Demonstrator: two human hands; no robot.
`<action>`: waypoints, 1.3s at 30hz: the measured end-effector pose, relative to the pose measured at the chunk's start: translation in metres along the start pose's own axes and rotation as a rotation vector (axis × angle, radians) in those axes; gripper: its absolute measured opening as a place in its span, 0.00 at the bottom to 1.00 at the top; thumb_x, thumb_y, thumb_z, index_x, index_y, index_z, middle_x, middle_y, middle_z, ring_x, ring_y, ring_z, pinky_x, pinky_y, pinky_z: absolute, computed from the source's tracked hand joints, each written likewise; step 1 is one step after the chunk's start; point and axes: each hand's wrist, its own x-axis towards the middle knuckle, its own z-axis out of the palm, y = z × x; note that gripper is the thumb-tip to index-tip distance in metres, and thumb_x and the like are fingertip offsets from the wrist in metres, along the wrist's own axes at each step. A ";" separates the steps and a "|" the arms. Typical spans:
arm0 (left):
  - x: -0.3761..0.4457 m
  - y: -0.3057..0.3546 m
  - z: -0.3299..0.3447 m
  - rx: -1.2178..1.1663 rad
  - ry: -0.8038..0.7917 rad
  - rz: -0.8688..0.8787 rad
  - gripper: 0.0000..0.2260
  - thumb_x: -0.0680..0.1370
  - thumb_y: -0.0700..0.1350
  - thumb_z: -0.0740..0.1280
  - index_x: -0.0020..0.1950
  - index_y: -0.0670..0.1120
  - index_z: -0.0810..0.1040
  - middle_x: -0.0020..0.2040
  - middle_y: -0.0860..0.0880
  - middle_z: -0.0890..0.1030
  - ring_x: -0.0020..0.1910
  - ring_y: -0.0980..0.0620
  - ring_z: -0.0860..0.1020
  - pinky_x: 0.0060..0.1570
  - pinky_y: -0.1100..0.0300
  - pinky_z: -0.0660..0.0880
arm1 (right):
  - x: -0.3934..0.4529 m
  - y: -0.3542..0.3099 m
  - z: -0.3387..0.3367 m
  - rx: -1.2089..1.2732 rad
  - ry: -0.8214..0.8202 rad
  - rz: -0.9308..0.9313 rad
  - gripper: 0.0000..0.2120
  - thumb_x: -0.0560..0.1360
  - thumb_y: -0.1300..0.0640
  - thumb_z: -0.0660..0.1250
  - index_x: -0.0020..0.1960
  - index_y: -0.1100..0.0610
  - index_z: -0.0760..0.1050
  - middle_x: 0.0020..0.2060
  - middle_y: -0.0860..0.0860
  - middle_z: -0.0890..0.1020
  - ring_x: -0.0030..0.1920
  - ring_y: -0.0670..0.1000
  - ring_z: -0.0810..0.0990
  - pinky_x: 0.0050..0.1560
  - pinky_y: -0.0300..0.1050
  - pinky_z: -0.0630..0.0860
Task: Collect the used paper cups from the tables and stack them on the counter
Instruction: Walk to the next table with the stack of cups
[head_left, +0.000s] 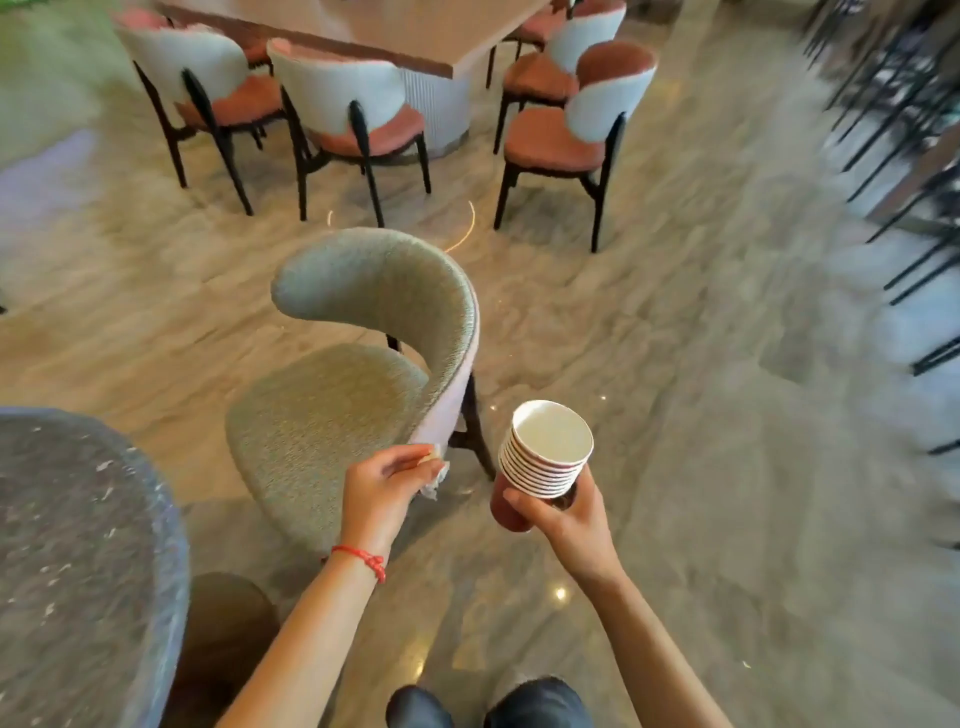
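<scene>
Green chair (332, 410) beside speckled round table (78, 530).

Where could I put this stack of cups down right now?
The grey speckled round table on the left shows bare top near its edge. The green chair seat beside it is bare too. The right hand holds the stack of paper cups; the left hand pinches something white and crumpled. Far pink chairs crowd the long table.
</scene>
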 end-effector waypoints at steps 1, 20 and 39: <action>0.003 0.002 0.026 -0.002 -0.037 0.008 0.08 0.67 0.34 0.74 0.40 0.46 0.83 0.33 0.54 0.83 0.32 0.61 0.80 0.37 0.68 0.78 | 0.007 -0.001 -0.024 -0.004 0.045 -0.005 0.27 0.64 0.68 0.76 0.60 0.58 0.72 0.52 0.53 0.82 0.53 0.48 0.81 0.51 0.39 0.78; 0.184 0.058 0.251 0.024 -0.225 -0.044 0.06 0.69 0.34 0.73 0.43 0.42 0.82 0.36 0.49 0.82 0.31 0.63 0.80 0.32 0.73 0.74 | 0.227 -0.026 -0.152 -0.010 0.286 0.000 0.27 0.58 0.50 0.77 0.55 0.48 0.73 0.47 0.45 0.83 0.49 0.45 0.82 0.45 0.38 0.77; 0.422 0.135 0.470 -0.026 -0.116 -0.065 0.06 0.68 0.36 0.74 0.43 0.42 0.84 0.33 0.50 0.84 0.35 0.56 0.82 0.40 0.65 0.79 | 0.552 -0.110 -0.275 -0.053 0.167 -0.048 0.25 0.63 0.57 0.78 0.56 0.48 0.73 0.48 0.44 0.83 0.49 0.43 0.81 0.44 0.32 0.76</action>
